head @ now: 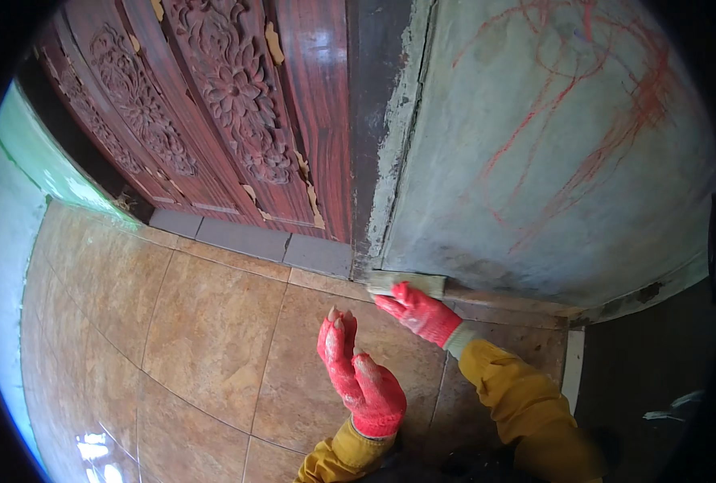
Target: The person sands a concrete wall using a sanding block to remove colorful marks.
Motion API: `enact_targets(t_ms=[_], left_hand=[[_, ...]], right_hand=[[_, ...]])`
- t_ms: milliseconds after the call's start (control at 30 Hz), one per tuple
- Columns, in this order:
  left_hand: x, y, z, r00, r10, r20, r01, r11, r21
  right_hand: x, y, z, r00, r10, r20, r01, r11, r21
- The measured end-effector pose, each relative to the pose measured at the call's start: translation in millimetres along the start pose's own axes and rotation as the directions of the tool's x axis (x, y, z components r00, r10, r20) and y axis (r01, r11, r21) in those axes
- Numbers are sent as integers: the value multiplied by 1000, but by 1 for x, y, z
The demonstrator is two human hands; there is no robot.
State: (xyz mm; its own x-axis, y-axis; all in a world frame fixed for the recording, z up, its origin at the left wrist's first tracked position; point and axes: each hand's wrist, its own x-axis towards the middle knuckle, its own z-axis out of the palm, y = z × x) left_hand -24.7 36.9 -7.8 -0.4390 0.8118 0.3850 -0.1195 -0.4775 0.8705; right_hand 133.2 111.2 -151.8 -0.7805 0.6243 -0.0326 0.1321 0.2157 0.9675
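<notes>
My right hand (420,311), in a red fabric glove with a pale cuff, reaches to the foot of the grey wall. Its fingers press on a pale flat rectangular piece (407,284), whose material I cannot tell, lying along the wall's base beside the door frame. My left hand (364,371), in a red glove with bare fingertips showing, hangs above the brown floor tiles (213,326). Its fingers are half curled and apart, with nothing between them.
A carved reddish wooden door (237,90) with chipped veneer stands ahead, above a grey tile sill (246,238). The plastered wall (478,151) at right bears red scribbles and a cracked edge. A pale green wall (8,241) curves at left; a dark area (641,362) lies at lower right.
</notes>
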Motion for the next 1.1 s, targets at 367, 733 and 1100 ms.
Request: enact_targets(t_ms=[367,733,1100], left_hand=[[-13,-20,24,994,8,107,-9,1000,13],[-35,-16,44,963,70,261,-94,992,82],[-50,-1,66,881,107,460,-144,988,48]], right_hand=[[-150,157,11,-15,991,-131,-993,0,117],[-80,91,-4,347,934,-80,-853,350,388],[-133,84,11,-356,916,185,-767,-400,502]])
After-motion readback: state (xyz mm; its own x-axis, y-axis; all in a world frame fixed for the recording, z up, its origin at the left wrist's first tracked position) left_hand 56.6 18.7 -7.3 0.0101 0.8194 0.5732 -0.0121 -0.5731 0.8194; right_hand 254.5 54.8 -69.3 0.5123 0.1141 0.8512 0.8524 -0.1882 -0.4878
